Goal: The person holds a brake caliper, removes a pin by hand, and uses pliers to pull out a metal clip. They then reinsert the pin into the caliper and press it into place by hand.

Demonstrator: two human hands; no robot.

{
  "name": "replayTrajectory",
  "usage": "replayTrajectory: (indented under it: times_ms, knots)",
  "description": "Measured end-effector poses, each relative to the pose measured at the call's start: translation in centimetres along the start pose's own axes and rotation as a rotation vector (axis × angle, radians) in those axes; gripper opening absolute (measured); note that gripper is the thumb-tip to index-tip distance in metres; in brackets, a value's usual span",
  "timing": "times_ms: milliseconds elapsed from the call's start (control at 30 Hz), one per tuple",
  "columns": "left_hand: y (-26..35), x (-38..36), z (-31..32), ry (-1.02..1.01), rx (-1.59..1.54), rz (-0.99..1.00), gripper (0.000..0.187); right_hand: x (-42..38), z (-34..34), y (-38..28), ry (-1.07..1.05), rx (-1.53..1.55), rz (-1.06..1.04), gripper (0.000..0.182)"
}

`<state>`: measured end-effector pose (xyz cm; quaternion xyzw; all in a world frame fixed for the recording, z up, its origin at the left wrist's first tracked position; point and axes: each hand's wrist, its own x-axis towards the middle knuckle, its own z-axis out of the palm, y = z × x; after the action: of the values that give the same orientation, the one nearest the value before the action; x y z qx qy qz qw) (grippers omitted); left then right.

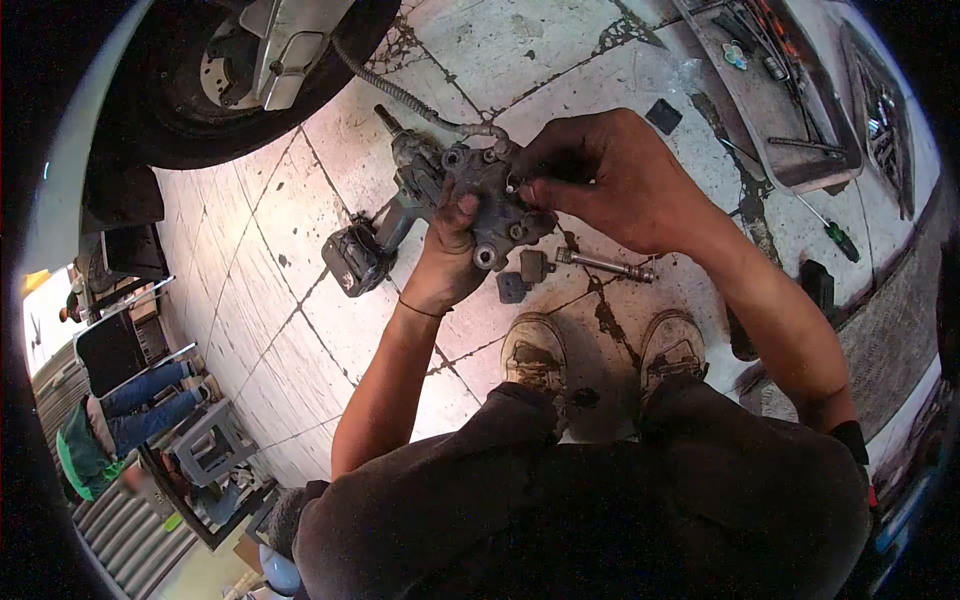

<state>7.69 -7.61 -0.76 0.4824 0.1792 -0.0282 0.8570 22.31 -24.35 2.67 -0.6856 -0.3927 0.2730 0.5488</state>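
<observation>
My left hand (pixel 455 248) is wrapped round a dark, greasy brake caliper (pixel 492 205), holding it up above the tiled floor. A ribbed hose (pixel 400 93) runs from the caliper's top towards the wheel. At the caliper's right side my right hand (pixel 610 180) is closed in a pinch, thumb and forefinger against it; a small bright bit shows at the fingertips, too small to name. Behind the caliper lies a cordless impact wrench (pixel 408 205) with its battery (pixel 352 260) to the left. Below my hands are two dark brake pads (pixel 536 265) and a socket extension (pixel 606 265).
A wheel with a black tyre (pixel 130 110) stands at upper left. On the right are a metal tool tray (pixel 805 178), a green-handled screwdriver (pixel 840 240) and a dark square pad (pixel 663 116). Another person (pixel 130 415) sits far left, near a grey stool (pixel 213 440).
</observation>
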Motion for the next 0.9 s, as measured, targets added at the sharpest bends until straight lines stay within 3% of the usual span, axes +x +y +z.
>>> replayTrajectory:
  times_ms: [100, 267, 600, 667, 800, 900]
  knots:
    - [-0.1, 0.0, -0.1, 0.013, 0.02, 0.02, 0.088, 0.0, 0.1, 0.1, -0.004, -0.07, -0.012, 0.023]
    - [-0.6, -0.2, -1.2, 0.119, 0.072, -0.047, 0.068, -0.4, 1.2, 0.4, 0.064, -0.043, -0.011, 0.023]
    - [-0.4, -0.4, -1.1, 0.113, 0.061, -0.049, 0.064, -1.3, 1.5, 0.5, 0.014, 0.11, -0.026, 0.018]
    - [-0.5, -0.5, -0.6, 0.176, 0.089, -0.015, 0.049, -1.2, 1.4, 0.6, -0.027, 0.096, 0.024, 0.015]
    - [-0.1, -0.5, -0.4, 0.18, 0.14, -0.047, 0.05, -0.9, 1.2, 0.6, -0.03, 0.047, 0.013, 0.017]
    - [-0.5, -0.5, -0.9, 0.109, 0.151, -0.023, 0.05, -0.9, 1.2, 1.0, 0.024, -0.015, -0.132, 0.019]
